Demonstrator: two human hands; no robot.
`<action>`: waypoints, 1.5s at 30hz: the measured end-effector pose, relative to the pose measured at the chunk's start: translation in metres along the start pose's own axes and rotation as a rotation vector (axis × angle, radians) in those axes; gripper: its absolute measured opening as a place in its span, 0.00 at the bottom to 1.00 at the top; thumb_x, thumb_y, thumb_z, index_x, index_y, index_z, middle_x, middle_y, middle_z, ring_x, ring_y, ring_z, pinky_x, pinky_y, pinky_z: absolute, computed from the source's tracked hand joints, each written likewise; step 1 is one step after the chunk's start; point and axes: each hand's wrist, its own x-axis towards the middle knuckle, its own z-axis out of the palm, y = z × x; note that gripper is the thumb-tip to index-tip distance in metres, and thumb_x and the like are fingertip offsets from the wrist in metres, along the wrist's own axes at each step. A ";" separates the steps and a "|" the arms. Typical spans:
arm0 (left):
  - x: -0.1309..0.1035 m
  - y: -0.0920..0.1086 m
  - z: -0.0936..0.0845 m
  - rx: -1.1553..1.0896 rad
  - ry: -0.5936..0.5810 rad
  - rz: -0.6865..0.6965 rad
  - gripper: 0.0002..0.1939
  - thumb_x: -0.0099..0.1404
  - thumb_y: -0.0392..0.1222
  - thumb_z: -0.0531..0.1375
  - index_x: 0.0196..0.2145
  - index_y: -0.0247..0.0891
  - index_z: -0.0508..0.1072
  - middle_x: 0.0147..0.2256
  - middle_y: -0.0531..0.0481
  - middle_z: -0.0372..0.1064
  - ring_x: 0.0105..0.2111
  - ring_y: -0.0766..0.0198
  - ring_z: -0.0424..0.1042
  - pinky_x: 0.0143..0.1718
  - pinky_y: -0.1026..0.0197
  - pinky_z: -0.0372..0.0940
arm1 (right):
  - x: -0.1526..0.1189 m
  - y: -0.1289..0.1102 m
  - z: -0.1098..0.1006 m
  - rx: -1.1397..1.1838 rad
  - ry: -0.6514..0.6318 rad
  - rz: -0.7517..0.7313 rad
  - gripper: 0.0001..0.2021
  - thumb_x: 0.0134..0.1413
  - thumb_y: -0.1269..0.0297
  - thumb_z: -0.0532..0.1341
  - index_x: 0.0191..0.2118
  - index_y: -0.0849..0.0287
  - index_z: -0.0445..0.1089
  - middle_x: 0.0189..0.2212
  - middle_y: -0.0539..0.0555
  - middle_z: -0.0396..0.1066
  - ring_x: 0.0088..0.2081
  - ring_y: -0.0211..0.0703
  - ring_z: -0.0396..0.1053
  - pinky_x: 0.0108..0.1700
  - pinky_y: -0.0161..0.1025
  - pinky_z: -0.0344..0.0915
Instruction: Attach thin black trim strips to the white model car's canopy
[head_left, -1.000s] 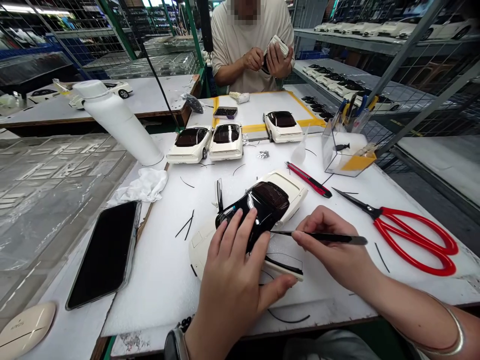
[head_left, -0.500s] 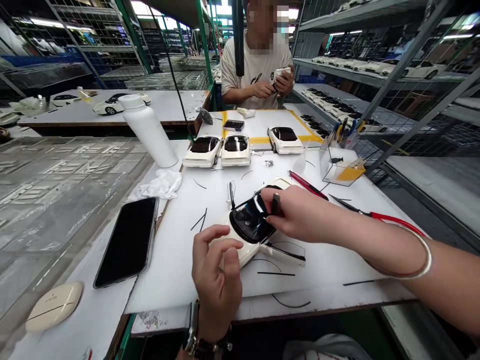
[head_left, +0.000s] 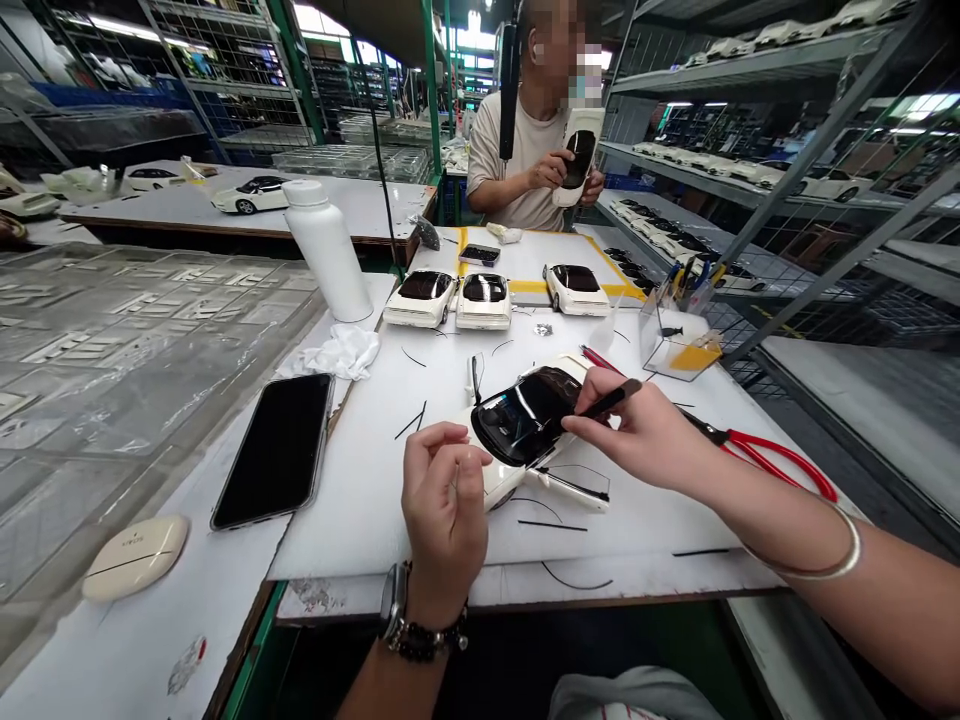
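Note:
A white model car [head_left: 499, 480] with a black roof and dark windows stands on the white work surface, both doors swung out. My right hand [head_left: 626, 425] pinches black tweezers [head_left: 611, 398] beside the car's roof, on its right side. The tweezers' tips are hidden by the fingers. At the car's front left corner is my left hand [head_left: 448, 490], its fingers loosely curled and apart, with nothing seen in them. Whether its fingertips touch the bonnet I cannot tell. Thin black strips [head_left: 553, 525] lie around the car.
Behind stand several white model cars [head_left: 484, 300]. Red-handled pliers [head_left: 780, 465] lie at right, near a clear tool box [head_left: 679, 345]. A phone [head_left: 274, 450], crumpled tissue [head_left: 334, 352] and white bottle [head_left: 328, 250] are at left. A person [head_left: 517, 150] opposite holds a model car [head_left: 581, 150].
My right hand has drawn back rightward from the roof, the tweezers now more level. My left hand stays by the car's front. The person opposite has raised a model car. The view has shifted slightly.

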 end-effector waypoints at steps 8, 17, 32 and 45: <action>-0.001 -0.001 -0.001 0.032 -0.005 0.009 0.18 0.71 0.43 0.49 0.29 0.37 0.72 0.39 0.45 0.64 0.43 0.60 0.67 0.45 0.54 0.68 | -0.002 0.006 0.002 0.000 0.012 0.003 0.08 0.51 0.61 0.61 0.27 0.56 0.62 0.23 0.48 0.66 0.26 0.38 0.62 0.26 0.35 0.57; 0.000 0.000 0.000 0.029 -0.012 0.005 0.17 0.71 0.42 0.49 0.29 0.37 0.72 0.39 0.45 0.63 0.44 0.60 0.67 0.46 0.56 0.68 | 0.003 -0.005 0.010 -0.043 -0.074 -0.103 0.07 0.49 0.68 0.60 0.28 0.56 0.59 0.18 0.45 0.61 0.20 0.34 0.56 0.24 0.34 0.51; -0.001 -0.003 0.001 -0.020 -0.024 0.021 0.15 0.70 0.40 0.49 0.30 0.37 0.72 0.40 0.47 0.63 0.44 0.63 0.66 0.47 0.60 0.65 | -0.005 0.012 0.012 0.058 0.125 -0.010 0.08 0.52 0.60 0.60 0.28 0.57 0.62 0.23 0.50 0.67 0.24 0.37 0.62 0.24 0.35 0.58; -0.001 -0.003 0.001 -0.035 -0.024 0.017 0.15 0.70 0.39 0.49 0.30 0.37 0.72 0.40 0.48 0.62 0.44 0.65 0.66 0.48 0.62 0.63 | -0.003 0.013 0.018 0.038 0.128 -0.092 0.07 0.52 0.63 0.59 0.28 0.57 0.60 0.22 0.49 0.65 0.22 0.35 0.60 0.20 0.31 0.55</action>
